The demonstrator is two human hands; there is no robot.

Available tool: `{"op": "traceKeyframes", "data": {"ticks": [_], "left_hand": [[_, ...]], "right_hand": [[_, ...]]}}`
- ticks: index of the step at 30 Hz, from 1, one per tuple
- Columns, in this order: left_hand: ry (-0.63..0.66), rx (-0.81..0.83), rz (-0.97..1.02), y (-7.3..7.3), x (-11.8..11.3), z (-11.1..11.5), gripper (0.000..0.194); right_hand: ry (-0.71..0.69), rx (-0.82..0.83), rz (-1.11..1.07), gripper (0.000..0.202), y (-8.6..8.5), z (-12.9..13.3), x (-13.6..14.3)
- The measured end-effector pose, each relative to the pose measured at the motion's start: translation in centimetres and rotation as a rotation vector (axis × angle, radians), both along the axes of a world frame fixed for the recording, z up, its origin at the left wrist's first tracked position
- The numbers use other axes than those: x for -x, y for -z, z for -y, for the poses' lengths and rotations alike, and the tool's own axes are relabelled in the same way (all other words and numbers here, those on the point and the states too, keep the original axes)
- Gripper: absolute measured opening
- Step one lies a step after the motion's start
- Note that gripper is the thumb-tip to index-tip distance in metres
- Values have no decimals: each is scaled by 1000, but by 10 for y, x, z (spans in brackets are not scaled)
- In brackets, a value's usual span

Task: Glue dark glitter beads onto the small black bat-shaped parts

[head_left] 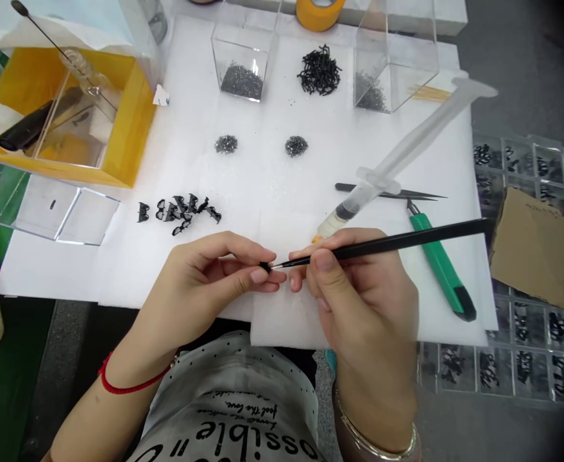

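From here the left hand (209,269) pinches a small black piece (265,266) between closed fingers, the right hand (366,301) gripping black tweezers (397,243) aimed leftward, tip right at it.

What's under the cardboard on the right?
Part of a clear tray lies under the cardboard. Compartments around it show small black parts; whatever is in those directly beneath is covered.
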State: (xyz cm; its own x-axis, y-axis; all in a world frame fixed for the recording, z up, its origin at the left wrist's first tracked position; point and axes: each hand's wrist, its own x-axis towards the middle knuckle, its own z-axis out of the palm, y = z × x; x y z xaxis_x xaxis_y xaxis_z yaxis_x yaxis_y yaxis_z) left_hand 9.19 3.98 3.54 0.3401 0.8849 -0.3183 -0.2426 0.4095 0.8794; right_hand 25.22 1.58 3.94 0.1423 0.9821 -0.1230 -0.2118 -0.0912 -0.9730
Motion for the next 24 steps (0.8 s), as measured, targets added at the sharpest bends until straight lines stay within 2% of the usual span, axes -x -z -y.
{"op": "traceKeyframes", "data": {"ticks": [8, 13, 24], "left_hand": [[23, 67, 35, 1, 0, -1, 10], [41, 91, 57, 3, 1, -2, 9], [51, 101, 58, 5, 2, -2, 9]], "right_hand": [[-7, -23, -64, 5, 4, -1, -2], [-12, 29, -47, 5, 5, 0, -2], [-20, 33, -42, 4, 7, 0, -4]]}}
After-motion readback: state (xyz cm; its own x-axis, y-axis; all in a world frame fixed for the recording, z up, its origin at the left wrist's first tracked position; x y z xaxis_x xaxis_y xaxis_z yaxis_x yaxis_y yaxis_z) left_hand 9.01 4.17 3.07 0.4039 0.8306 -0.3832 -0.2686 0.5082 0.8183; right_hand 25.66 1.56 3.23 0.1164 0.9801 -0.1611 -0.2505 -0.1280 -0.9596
